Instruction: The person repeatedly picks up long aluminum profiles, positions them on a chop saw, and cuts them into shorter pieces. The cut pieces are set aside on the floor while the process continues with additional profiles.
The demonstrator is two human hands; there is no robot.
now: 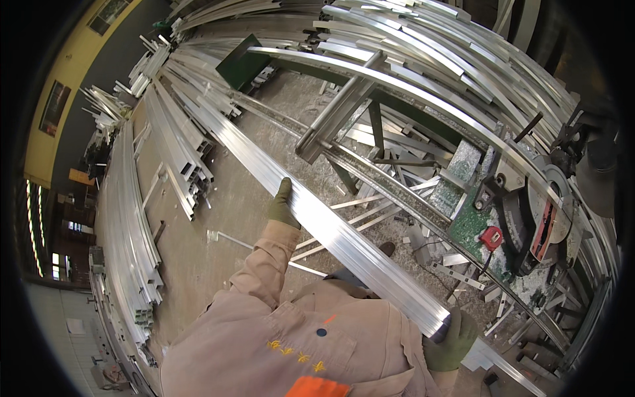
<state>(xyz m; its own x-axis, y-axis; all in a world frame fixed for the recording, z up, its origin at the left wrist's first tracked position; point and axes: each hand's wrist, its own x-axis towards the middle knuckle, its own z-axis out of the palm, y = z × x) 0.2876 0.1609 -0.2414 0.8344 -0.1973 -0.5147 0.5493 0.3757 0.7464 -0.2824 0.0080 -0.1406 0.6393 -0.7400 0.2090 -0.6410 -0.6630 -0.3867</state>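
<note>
A long silvery aluminium profile (350, 239) with ridges along its length slants across my body, from the far left down to the near right. My left hand (284, 205), in a green work glove, grips its left edge partway along, and the fingers beneath are hidden. At the near end my right hand (455, 341), gloved in green too, is closed round the corner of the profile. Beyond it stands a green-framed cutting bench with a metal rail (410, 182) and a cut-off saw (534, 228). A red tape measure (491, 237) lies on the bench beside the saw.
Stacks of aluminium profiles (175, 139) lie on the floor at left, with more (456, 53) piled behind the bench. A crosswise metal support (340, 109) sits on the bench. Offcuts (463, 271) and metal shavings litter the floor below it.
</note>
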